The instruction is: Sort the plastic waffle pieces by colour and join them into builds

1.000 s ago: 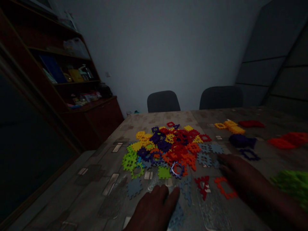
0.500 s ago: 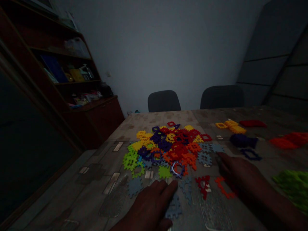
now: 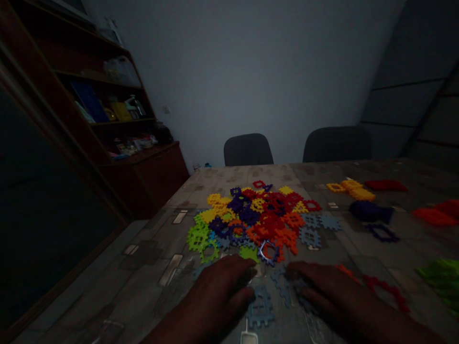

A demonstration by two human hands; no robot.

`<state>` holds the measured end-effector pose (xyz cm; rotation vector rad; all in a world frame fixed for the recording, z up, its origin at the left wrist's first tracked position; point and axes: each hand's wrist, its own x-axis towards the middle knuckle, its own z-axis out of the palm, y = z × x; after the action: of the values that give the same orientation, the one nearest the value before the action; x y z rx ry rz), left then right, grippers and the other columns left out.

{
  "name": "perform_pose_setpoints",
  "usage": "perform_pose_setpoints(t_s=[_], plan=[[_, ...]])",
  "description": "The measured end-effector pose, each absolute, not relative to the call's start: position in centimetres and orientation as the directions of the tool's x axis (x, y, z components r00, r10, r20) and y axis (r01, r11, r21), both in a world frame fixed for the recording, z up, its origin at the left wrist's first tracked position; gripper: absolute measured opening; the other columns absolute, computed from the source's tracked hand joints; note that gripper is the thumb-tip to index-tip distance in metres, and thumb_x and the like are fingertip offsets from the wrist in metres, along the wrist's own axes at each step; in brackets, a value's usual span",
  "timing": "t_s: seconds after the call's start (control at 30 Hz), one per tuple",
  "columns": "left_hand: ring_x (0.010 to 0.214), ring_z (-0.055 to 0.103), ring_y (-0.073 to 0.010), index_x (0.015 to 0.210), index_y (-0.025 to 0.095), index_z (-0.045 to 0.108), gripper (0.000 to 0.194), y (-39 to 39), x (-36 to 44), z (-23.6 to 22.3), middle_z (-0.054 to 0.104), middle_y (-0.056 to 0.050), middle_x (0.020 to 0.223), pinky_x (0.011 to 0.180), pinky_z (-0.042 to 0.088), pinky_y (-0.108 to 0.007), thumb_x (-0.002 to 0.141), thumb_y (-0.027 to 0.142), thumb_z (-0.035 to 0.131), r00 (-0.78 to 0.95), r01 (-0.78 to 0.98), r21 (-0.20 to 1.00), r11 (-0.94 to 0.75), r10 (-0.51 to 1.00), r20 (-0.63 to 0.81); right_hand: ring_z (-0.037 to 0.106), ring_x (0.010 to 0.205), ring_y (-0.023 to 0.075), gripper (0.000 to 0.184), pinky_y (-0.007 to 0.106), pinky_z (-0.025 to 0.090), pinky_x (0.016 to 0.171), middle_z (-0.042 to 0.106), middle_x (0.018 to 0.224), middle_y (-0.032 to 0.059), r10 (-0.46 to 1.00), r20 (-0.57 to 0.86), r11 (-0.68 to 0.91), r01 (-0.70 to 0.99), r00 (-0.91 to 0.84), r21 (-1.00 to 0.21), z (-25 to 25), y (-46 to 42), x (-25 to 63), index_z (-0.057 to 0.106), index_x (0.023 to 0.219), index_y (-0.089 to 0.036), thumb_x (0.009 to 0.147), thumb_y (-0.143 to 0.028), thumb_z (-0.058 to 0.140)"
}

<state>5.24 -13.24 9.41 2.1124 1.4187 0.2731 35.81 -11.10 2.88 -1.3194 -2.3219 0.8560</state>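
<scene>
"What's that tabletop (image 3: 143, 279) like?"

"Patterned like patchwork, with toothed pieces (image 3: 247, 215) heaped mid-table. Chairs (image 3: 248, 150) stand beyond, a pale wall (image 3: 272, 71) behind, wooden shelving (image 3: 158, 177) left."

"And the hands?"

"The left hand (image 3: 218, 291) has thumb and fingers parted, beside a grey windowed piece (image 3: 264, 317). The right hand (image 3: 337, 291) covers part of another grey piece (image 3: 299, 286) (it's dim in here); whether it grips, I can't tell."
</scene>
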Motion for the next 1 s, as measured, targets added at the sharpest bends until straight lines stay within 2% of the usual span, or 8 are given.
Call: perform_pose_setpoints(t_s=[0.07,0.17,0.33,0.47,0.6,0.77,0.9,1.0], plan=[[0.121,0.062,-0.0248,0.132,0.029,0.065,0.037,-13.2,5.3,9.3,0.068,-0.004,0.135,0.106,0.048,-0.039,0.096,0.024,0.064,0.434,0.776,0.563,-0.285,0.888,-0.149,0.065,0.13,0.0296,0.041,0.044,0.054,0.107,0.068,0.145,0.0015,0.832,-0.04,0.403,0.653,-0.553,-0.642,2.6,-11.7,35.9,0.064,0.142,-0.043,0.101,-0.044,0.059],[0.119,0.063,-0.027,0.132,0.029,0.066,0.046,-13.3,5.6,9.6,0.069,-0.004,0.131,0.102,0.049,-0.039,0.087,0.022,0.074,0.464,0.792,0.536,-0.292,0.859,-0.217,0.062,0.133,0.0327,0.045,0.05,0.051,0.11,0.065,0.148,0.0069,0.859,0.048,0.448,0.703,-0.51,-0.553,2.7,-11.1,36.4,0.063,0.144,-0.036,0.1,-0.042,0.058],[0.135,0.054,-0.0315,0.147,0.032,0.057,0.075,-13.9,6.1,10.5,0.061,-0.005,0.149,0.116,0.041,-0.045,0.079,0.019,0.086,0.453,0.822,0.504,-0.265,0.84,-0.297,0.073,0.107,0.0359,0.039,0.052,0.06,0.09,0.076,0.122,0.0162,0.938,0.101,0.344,0.866,-0.331,-0.362,3.6,-10.8,35.9,0.074,0.124,-0.024,0.094,-0.043,0.058],[0.144,0.046,-0.0319,0.154,0.037,0.049,0.087,-14.2,5.7,9.8,0.051,-0.004,0.159,0.12,0.037,-0.048,0.078,0.019,0.089,0.465,0.819,0.506,-0.271,0.831,-0.306,0.076,0.1,0.0394,0.055,0.051,0.062,0.082,0.079,0.119,0.0167,0.922,0.046,0.384,0.9,-0.383,-0.203,2.3,-12.4,34.5,0.072,0.129,-0.024,0.082,-0.053,0.072],[0.143,0.047,-0.0342,0.158,0.037,0.044,0.095,-13.9,5.4,8.3,0.051,-0.007,0.159,0.119,0.039,-0.05,0.076,0.018,0.089,0.483,0.822,0.483,-0.303,0.82,-0.307,0.075,0.102,0.044,0.073,0.057,0.061,0.082,0.077,0.123,0.0204,0.882,0.124,0.461,0.887,-0.454,-0.034,-0.1,-13.1,33.1,0.065,0.14,-0.023,0.075,-0.056,0.077],[0.133,0.055,-0.034,0.156,0.032,0.047,0.095,-13.3,6.0,7.8,0.058,-0.009,0.148,0.113,0.045,-0.047,0.073,0.013,0.089,0.501,0.814,0.467,-0.347,0.825,-0.262,0.074,0.099,0.0445,0.088,0.058,0.062,0.077,0.077,0.118,0.0227,0.855,0.234,0.484,0.874,-0.464,-0.037,-0.9,-12.8,33.3,0.05,0.155,-0.02,0.071,-0.034,0.07],[0.138,0.052,-0.0325,0.158,0.035,0.046,0.096,-13.5,5.5,8.6,0.056,-0.007,0.154,0.117,0.041,-0.047,0.074,0.014,0.089,0.487,0.807,0.506,-0.305,0.828,-0.279,0.073,0.098,0.0371,0.112,0.051,0.061,0.08,0.076,0.117,0.0155,0.804,0.3,0.573,0.804,-0.514,-0.159,0.2,-12.6,33.9,0.013,0.17,-0.028,0.07,-0.02,0.064],[0.145,0.048,-0.0303,0.157,0.039,0.045,0.089,-13.5,3.7,8.7,0.052,-0.003,0.16,0.122,0.036,-0.049,0.08,0.018,0.084,0.458,0.792,0.556,-0.251,0.847,-0.269,0.068,0.117,0.0367,0.121,0.051,0.057,0.094,0.069,0.136,0.0157,0.726,0.384,0.673,0.703,-0.57,-0.228,0.7,-12.5,33.3,-0.007,0.17,-0.028,0.071,-0.013,0.06]])
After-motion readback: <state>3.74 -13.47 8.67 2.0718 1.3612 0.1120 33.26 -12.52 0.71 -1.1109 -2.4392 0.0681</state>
